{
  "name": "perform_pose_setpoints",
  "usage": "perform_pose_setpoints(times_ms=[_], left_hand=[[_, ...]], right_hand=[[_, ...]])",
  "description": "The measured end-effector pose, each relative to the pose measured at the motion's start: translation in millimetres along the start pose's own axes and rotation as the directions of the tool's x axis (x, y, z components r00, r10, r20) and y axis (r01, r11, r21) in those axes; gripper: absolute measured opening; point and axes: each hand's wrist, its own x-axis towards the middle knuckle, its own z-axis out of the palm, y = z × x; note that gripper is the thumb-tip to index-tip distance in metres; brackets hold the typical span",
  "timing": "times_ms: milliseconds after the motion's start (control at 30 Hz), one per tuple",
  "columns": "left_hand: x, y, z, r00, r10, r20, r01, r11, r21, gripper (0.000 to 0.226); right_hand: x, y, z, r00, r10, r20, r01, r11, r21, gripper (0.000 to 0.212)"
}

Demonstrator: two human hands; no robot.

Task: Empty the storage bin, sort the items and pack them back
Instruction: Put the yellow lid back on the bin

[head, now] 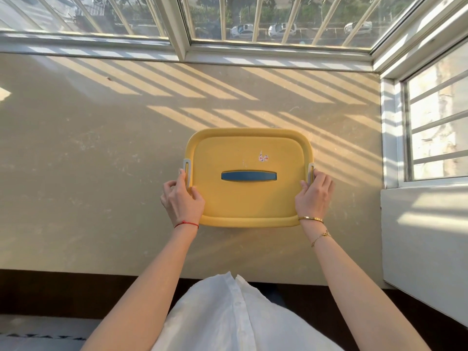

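Sat closed on the bench (88, 153), toward its right half: a yellow storage bin (249, 198), lid on, seen from straight above. Lay well short of the window (278, 21) at the far edge, and nearer to the bench's front edge, with its near rim still a little inside that edge. Left a wide, bare stretch of bench on the left side and a narrower strip on the right before the white wall (417, 236) and the side window frame. Crossed by slanting bars of sunlight over the far and right parts of the bench.

Carried a dark blue handle (249, 176) sunk in the middle of the lid, lying crosswise, and a small red and white sticker (263, 157) just beyond it. Showed a white latch (187, 173) on the left side of the lid and another white latch (311, 173) on the right side.

Gripped at both sides: left hand (183, 198) with fingers curled round the left latch and thumb pressed on the lid's edge; right hand (314, 196) curled the same way round the right latch. Wore a red thread on the left wrist, a gold bangle and a thin chain on the right.

Could not tell what was inside, since the lid covered the whole bin.

Showed a white shirt (228, 315) at the bottom, below the bench's front edge.
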Motion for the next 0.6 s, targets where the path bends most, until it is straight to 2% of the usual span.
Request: perform_pose_setpoints(times_ms=[167, 367, 500, 600], left_hand=[[-7, 2, 1, 1.000, -0.010, -0.007, 0.010, 0.998, -0.057, 0.061], [-8, 6, -5, 0.998, 0.053, -0.027, -0.052, 0.998, 0.034, 0.053], [-1, -2, -7, 0.999, 0.029, 0.030, -0.030, 0.999, 0.029, 0.053], [0, -6, -9, 0.996, -0.026, 0.086, 0.031, 0.997, -0.065, 0.056]], right_hand=[[1, -3, 0, 0.999, 0.021, 0.032, -0.019, 0.998, -0.052, 0.038], [3, -5, -4, 0.997, 0.035, 0.069, -0.032, 0.998, -0.051, 0.034], [5, -5, -8, 0.995, 0.037, 0.094, -0.034, 0.999, -0.033, 0.032], [6, -6, -13, 0.990, 0.075, 0.120, -0.074, 0.997, -0.015, 0.030]])
